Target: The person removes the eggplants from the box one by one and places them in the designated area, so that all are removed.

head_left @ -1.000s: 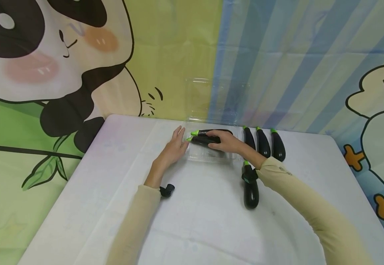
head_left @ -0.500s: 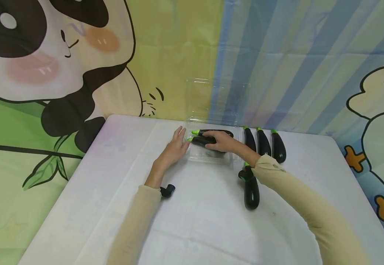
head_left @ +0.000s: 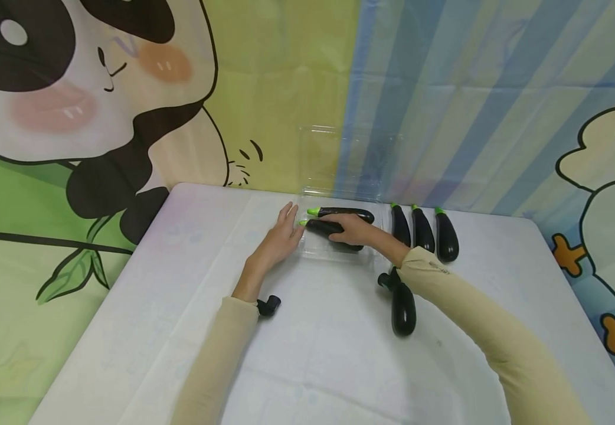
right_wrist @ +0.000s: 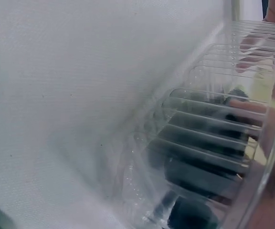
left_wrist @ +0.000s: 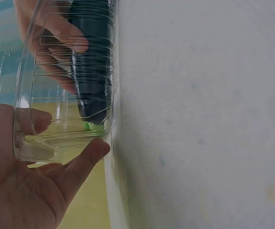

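My right hand [head_left: 351, 229] grips an eggplant [head_left: 320, 226] that lies sideways in the clear plastic container [head_left: 322, 251], its green stem end to the left. Behind it in the container lies a second eggplant [head_left: 334, 211]. At the container's left end, my left hand [head_left: 278, 237] holds the end wall; in the left wrist view its thumb [left_wrist: 42, 120] shows through the plastic, with a finger low outside. The transparent lid [head_left: 347, 159] stands raised at the back. The right wrist view shows the dark eggplants [right_wrist: 204, 176] only dimly through the ribbed wall.
To the right of the container, three eggplants [head_left: 447, 237] stand in a row, stems away from me. Another eggplant [head_left: 404, 310] lies nearer, partly hidden by the right wrist camera and sleeve. The white table [head_left: 313, 354] ends at a printed cloth backdrop [head_left: 281, 88].
My right hand has shifted slightly left and toward me with the front eggplant, baring more of the back one. The right forearm has followed left. My left hand stays put.
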Available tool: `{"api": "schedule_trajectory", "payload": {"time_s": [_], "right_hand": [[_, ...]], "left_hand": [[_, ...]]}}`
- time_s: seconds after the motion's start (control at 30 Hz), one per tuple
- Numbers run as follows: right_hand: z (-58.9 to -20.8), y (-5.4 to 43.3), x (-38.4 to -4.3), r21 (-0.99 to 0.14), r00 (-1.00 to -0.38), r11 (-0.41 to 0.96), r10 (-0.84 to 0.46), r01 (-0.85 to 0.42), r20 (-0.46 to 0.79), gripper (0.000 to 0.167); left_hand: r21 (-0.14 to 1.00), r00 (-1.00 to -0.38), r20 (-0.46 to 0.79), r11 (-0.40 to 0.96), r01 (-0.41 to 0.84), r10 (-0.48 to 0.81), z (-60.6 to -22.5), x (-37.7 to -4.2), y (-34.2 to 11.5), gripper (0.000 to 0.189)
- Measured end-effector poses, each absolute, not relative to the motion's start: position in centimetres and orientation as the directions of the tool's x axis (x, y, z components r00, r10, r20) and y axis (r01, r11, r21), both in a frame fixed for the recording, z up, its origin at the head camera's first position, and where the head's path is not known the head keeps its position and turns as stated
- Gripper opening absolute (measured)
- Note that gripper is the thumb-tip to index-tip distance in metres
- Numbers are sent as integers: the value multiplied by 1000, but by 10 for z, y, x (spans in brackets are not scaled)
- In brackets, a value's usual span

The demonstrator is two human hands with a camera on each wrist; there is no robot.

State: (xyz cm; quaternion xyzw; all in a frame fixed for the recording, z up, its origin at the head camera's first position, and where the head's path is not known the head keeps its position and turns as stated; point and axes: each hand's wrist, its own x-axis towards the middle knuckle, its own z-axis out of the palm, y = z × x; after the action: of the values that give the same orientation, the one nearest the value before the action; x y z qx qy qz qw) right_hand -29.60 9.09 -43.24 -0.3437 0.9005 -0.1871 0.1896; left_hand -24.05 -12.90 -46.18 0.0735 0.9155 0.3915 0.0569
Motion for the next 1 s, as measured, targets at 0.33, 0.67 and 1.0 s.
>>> {"api": "schedule_trajectory", "payload": {"time_s": [0.33,0.67,1.0], "right_hand": [[-435,94,-293,-479,-680,670,-709,-568,-185,60],[-425,112,-285,-490,-794,703,-607,-515,-37,49],[-403,150,-237,-610,-878,677,-474,-411,66,48]], "left_hand": [[717,-984,-32,690,101,177,-461,-239,-128,65],[718,-983,-12,686,118,182,-461,-241,-130,66],[728,-982,-24,677,110,185,-462,-239,-130,66]]}}
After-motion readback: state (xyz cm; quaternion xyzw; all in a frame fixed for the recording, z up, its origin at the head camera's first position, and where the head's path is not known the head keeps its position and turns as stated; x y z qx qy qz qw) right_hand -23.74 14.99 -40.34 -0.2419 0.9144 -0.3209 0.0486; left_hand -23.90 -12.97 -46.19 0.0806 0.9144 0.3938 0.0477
